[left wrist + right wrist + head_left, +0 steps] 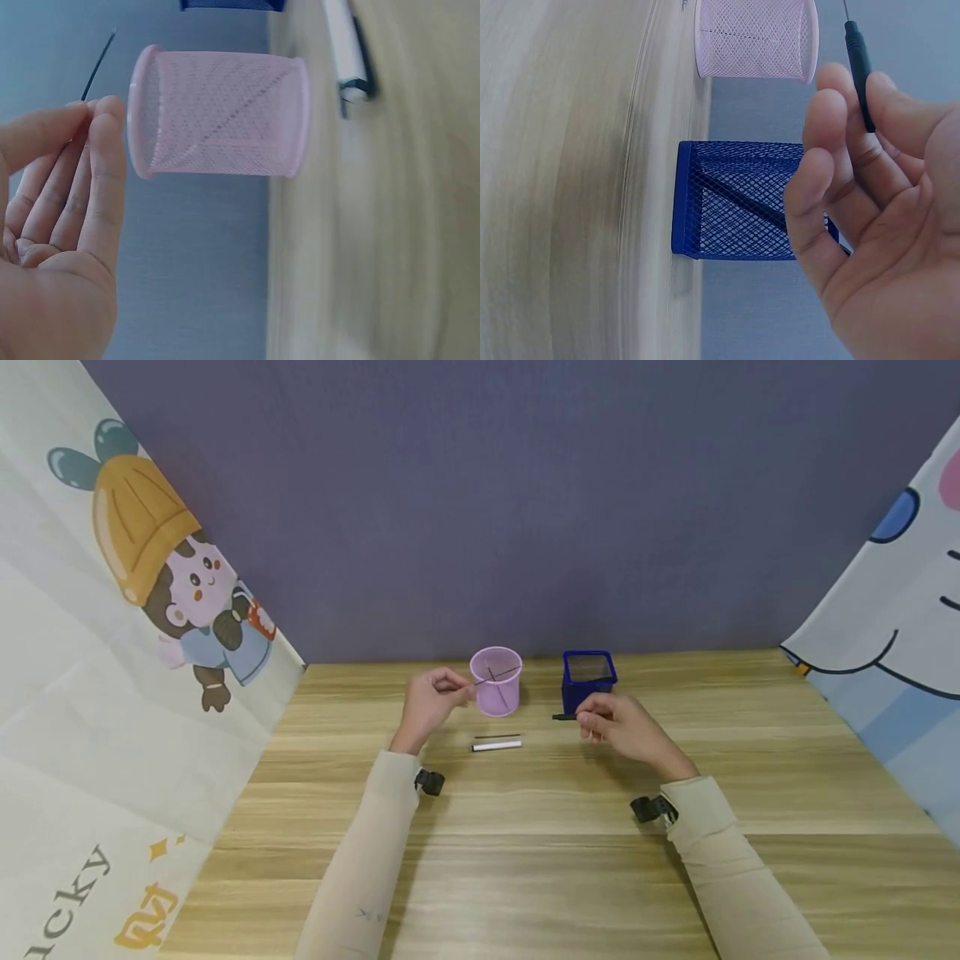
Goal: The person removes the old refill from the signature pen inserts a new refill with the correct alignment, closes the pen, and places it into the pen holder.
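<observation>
My left hand (435, 703) pinches a thin dark stick (98, 66) between thumb and fingertips. In the head view the stick reaches across the mouth of a pink mesh cup (497, 700). Another thin dark stick (240, 111) leans inside that cup. My right hand (626, 727) pinches a slim black tool (859, 71) with a thin metal shaft, like a small screwdriver. It is held in front of a square blue mesh holder (739, 202), apart from the pink cup. Through the blue mesh shows a long dark item (742, 199) leaning inside.
A white marker with a dark end (497, 746) lies on the wooden table (510, 877), in front of the pink cup. Just behind it lies a thin dark stick (497, 736). A grey-blue backdrop (525, 510) rises behind the containers, with printed cloths at both sides.
</observation>
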{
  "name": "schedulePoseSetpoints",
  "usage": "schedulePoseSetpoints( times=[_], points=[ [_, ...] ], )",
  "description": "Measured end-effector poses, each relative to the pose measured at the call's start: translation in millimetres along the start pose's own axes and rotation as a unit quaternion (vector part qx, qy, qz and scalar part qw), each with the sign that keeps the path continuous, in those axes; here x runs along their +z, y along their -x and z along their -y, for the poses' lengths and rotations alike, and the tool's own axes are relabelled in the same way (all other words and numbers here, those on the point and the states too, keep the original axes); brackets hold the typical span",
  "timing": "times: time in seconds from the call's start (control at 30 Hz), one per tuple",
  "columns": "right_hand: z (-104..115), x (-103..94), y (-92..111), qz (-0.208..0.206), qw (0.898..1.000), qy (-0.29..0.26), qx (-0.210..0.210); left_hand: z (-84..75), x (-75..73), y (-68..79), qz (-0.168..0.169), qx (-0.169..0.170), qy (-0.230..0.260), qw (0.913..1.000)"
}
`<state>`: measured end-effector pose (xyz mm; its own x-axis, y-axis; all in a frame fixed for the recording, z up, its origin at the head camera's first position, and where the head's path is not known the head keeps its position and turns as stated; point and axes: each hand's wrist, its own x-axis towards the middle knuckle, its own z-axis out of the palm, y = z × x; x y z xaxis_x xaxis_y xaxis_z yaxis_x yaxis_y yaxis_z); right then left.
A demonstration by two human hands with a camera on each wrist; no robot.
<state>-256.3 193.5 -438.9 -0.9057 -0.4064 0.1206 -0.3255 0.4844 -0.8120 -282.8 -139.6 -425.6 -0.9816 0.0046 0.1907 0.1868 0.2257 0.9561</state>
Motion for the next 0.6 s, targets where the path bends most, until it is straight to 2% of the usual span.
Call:
schedulePoseSetpoints(
  times=[0.3,0.6],
  points=[
    [-1.3,-0.7,0.7,-0.004,1.000,0.008,-0.004,14.9,4.9,13.8,0.046,0.029,-0.062,0.9966],
    [-0.1,-2.3,1.5,-0.002,1.000,0.010,0.008,17.5,10.1,19.2,0.085,0.069,-0.156,0.9817]
  ],
)
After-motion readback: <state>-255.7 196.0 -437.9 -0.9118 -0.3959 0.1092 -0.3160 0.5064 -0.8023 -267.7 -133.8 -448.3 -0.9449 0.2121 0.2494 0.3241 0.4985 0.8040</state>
